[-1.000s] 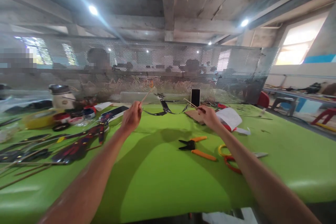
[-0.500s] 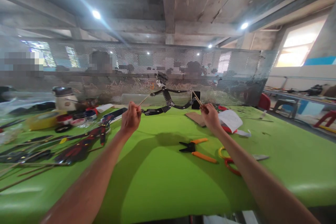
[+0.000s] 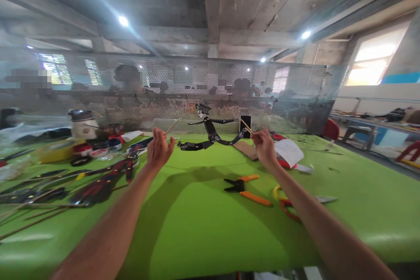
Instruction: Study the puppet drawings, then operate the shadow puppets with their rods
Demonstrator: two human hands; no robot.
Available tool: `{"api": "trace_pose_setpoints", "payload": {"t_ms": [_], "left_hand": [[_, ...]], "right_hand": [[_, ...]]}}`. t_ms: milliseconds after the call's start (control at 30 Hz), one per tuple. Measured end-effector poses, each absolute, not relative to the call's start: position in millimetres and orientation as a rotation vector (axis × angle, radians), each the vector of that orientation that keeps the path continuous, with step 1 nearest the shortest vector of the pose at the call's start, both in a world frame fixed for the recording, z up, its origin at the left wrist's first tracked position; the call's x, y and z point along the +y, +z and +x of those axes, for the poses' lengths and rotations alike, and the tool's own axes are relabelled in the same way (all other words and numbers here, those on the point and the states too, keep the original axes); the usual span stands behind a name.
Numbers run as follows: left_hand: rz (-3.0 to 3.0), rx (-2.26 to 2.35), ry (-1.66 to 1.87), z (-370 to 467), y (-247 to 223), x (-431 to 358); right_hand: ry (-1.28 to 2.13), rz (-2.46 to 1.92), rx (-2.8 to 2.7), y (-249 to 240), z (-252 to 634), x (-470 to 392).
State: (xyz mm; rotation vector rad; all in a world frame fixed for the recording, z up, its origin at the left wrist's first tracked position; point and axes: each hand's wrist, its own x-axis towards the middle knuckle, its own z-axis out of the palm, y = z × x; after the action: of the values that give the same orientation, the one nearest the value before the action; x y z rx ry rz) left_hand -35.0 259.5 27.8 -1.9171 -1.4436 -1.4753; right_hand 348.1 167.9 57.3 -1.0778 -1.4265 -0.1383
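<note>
A black jointed shadow puppet (image 3: pixel 211 130) with a pale face hangs spread out in the air above the far part of the green table. Thin wooden sticks run from it towards both hands. My left hand (image 3: pixel 159 146) is closed on one stick (image 3: pixel 172 126), its thumb standing a little apart. A second stick (image 3: pixel 246 125) is pinched in the fingers of my right hand (image 3: pixel 263 145), near the puppet's raised foot. Where each stick joins the puppet is too small to tell. Orange-handled pliers (image 3: pixel 247 189) lie opened on the table below.
Red and yellow scissors (image 3: pixel 288 205) lie under my right forearm. Dark puppet parts (image 3: pixel 101 183) and sticks cover the left side, with a yellow tape roll (image 3: pixel 57 151) and a kettle (image 3: pixel 82 124) behind. A perforated metal screen (image 3: pixel 288 96) stands at the back.
The puppet's left-side arm has swung from bent to nearly straight, and its head and torso sit slightly lower. My left hand has turned, its stick tilting and its thumb spreading.
</note>
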Motion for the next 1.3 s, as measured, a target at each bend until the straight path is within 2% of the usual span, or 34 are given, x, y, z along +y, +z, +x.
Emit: {"api": "trace_pose_setpoints", "payload": {"t_ms": [267, 467, 633, 767, 1100, 1300], "left_hand": [[-2.039, -1.378, -1.449, -39.8, 19.9, 274.4], [-2.595, -1.47, -1.529, -30.6, 14.7, 285.3], [-3.157, -1.468, -1.609, -21.8, 28.3, 267.7], [-3.379, -1.358, -1.674, -25.5, 45.6, 252.4], [-3.483, -1.188, -1.899, -37.4, 60.6, 242.8], [-3.169, -1.182, -2.46, -20.9, 69.1, 246.7]], "right_hand": [[-0.14, -1.196, -1.377, 55.0, 354.7, 167.8], [0.229, -1.195, -1.391, 53.5, 348.0, 168.7], [0.547, -1.162, -1.334, 53.5, 337.1, 168.0], [0.551, -1.219, -1.348, 57.3, 336.1, 165.6], [0.68, -1.141, -1.496, 87.8, 345.5, 138.5], [0.938, -1.04, -1.425, 111.1, 340.3, 124.0]]}}
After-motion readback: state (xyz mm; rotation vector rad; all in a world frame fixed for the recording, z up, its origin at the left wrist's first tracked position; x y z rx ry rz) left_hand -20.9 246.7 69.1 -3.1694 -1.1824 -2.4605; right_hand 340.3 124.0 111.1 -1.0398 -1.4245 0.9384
